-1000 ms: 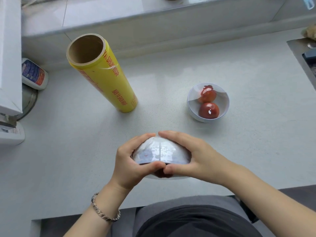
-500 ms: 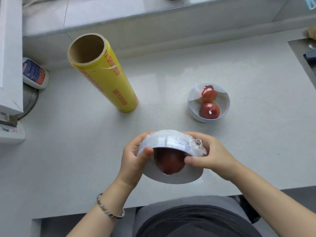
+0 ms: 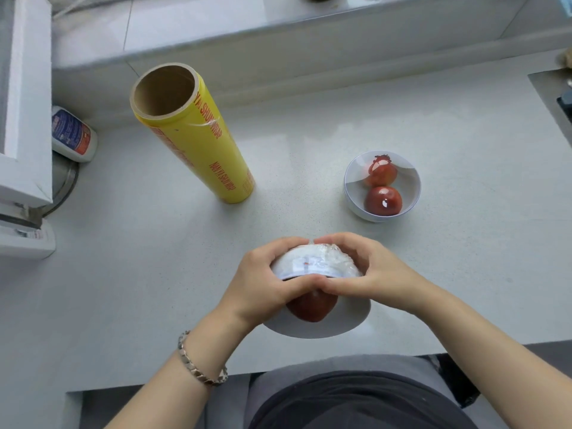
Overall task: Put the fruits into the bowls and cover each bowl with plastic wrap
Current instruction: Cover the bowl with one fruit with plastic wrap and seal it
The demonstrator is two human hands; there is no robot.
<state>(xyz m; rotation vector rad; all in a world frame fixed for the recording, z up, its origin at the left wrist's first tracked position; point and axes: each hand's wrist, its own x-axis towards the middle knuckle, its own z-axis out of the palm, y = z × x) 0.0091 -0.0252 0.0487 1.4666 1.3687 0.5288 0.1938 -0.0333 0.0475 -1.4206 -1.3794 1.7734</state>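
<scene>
both hands grip the near bowl (image 3: 309, 264) close to the front edge of the counter (image 3: 464, 258). the bowl is tipped up on its side with its mouth facing the person. the left hand (image 3: 263, 283) curls round its left side and the right hand (image 3: 374, 274) round its right. the fingertips of the two hands almost meet over the bowl's base at the top, and the thumbs press side by side against its upper rim. clear plastic wrap (image 3: 339, 258) lies crinkled over the bowl's outer wall by the right hand's fingers. a dark red fruit (image 3: 312, 305) shows in the bowl's mouth below the thumbs. a metal bracelet (image 3: 198, 363) sits on the left wrist.

the far bowl (image 3: 349, 193) stands upright on the counter, well apart and to the right, holding two red fruits (image 3: 383, 200). a sheen across its mouth may be wrap, but it is hard to be sure. the yellow roll of plastic wrap (image 3: 198, 140) stands on end to the left, with its cardboard core open at the top. a small white bottle (image 3: 72, 134) lies at the far left near the wall.
</scene>
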